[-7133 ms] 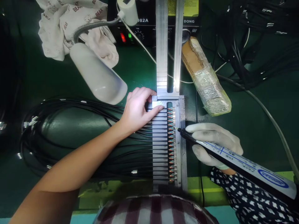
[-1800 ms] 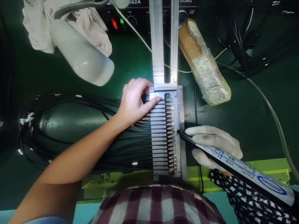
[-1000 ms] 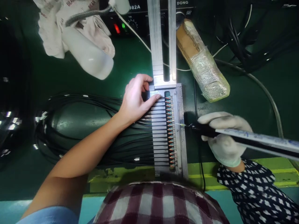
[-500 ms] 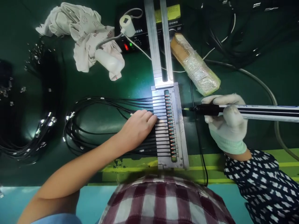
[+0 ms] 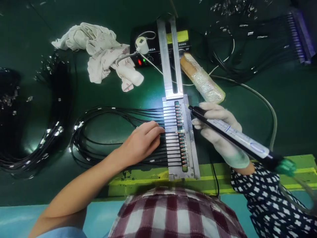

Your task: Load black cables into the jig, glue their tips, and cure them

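Observation:
A metal fixture holds a row of black cables side by side, their small connectors lined up in a slot near its right edge. My bare left hand pinches one black cable at the fixture's left side, about midway down the row. My right hand, in a white glove, is wrapped round a dispensing syringe with a black front end, a labelled barrel and a green rear end. The syringe slants down to the right, its front end close to the fixture's upper right edge; the needle is hard to make out.
Behind stands a black controller box with red and green lights. A crumpled cloth and a white lamp-like cylinder lie left of it. A wrapped block sits right of the rail. Cable bundles lie at left and back right.
My right hand has moved left and turned the syringe from nearly level to slanting. My left fingers have gone from resting on the cables to pinching one, whose connector shows white. The view has shifted.

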Action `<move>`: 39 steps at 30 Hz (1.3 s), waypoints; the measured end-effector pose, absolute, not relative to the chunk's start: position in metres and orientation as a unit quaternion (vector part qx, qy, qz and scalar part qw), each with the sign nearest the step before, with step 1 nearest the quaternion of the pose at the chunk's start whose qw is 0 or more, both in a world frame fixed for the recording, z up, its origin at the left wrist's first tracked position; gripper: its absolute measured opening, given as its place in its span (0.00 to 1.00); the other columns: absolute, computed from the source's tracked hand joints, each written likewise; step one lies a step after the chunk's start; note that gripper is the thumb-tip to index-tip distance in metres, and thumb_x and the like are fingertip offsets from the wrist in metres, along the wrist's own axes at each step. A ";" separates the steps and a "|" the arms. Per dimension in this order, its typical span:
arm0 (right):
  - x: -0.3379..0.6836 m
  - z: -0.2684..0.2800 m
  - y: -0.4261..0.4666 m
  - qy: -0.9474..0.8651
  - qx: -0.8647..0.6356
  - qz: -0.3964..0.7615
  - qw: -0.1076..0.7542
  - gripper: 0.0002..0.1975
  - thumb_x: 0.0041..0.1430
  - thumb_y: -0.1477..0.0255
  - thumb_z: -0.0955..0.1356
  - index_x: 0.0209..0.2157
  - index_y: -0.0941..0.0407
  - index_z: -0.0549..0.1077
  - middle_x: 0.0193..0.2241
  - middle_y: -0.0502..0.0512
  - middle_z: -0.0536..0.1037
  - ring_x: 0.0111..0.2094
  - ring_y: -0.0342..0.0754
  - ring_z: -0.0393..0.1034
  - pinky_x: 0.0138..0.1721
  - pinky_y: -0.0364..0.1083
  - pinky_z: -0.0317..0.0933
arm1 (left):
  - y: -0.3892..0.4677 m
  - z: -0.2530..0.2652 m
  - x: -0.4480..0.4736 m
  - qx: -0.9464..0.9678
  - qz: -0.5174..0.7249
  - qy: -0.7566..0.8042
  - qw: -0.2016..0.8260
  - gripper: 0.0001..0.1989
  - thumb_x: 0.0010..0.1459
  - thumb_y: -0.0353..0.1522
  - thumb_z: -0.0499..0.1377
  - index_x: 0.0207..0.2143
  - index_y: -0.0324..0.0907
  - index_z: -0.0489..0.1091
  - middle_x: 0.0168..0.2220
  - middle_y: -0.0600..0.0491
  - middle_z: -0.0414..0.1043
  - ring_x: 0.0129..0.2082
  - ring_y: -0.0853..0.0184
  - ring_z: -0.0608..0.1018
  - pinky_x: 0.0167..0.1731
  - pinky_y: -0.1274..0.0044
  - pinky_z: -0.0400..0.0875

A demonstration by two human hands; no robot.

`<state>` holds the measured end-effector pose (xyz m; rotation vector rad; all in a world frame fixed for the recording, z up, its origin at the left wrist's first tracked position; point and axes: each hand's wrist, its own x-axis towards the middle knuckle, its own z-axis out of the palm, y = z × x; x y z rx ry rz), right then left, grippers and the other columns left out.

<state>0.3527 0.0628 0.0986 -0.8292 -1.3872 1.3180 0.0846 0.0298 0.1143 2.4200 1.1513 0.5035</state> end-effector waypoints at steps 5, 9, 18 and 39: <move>0.338 0.105 0.048 -0.612 -0.335 0.532 0.479 0.15 0.58 0.80 0.74 0.45 0.54 0.74 0.55 0.57 0.68 0.42 0.49 0.74 0.48 0.50 0.73 | 0.009 0.112 0.091 0.861 0.269 0.406 0.144 0.13 0.61 0.21 0.58 0.48 0.30 0.66 0.41 0.43 0.69 0.40 0.64 0.71 0.39 0.72 0.69; 0.338 0.105 0.042 -0.631 -0.351 0.504 0.474 0.13 0.58 0.80 0.74 0.43 0.55 0.74 0.52 0.58 0.71 0.53 0.55 0.68 0.57 0.57 0.65 | 0.004 0.105 0.094 0.857 0.298 0.405 0.118 0.12 0.60 0.20 0.58 0.47 0.30 0.67 0.39 0.42 0.69 0.38 0.64 0.71 0.36 0.71 0.68; 0.339 0.107 0.036 -0.652 -0.350 0.492 0.458 0.14 0.59 0.80 0.73 0.44 0.53 0.72 0.53 0.57 0.70 0.53 0.53 0.68 0.56 0.54 0.66 | 0.002 0.114 0.109 0.779 0.353 0.411 0.315 0.12 0.60 0.22 0.56 0.48 0.32 0.68 0.41 0.44 0.68 0.41 0.66 0.71 0.40 0.73 0.68; 0.340 0.098 0.033 -0.624 -0.306 0.554 0.459 0.19 0.57 0.85 0.72 0.47 0.51 0.73 0.54 0.57 0.70 0.55 0.52 0.68 0.51 0.50 0.72 | 0.002 0.110 0.118 0.755 0.451 0.372 0.298 0.12 0.60 0.20 0.57 0.45 0.38 0.72 0.38 0.48 0.70 0.39 0.68 0.73 0.39 0.76 0.71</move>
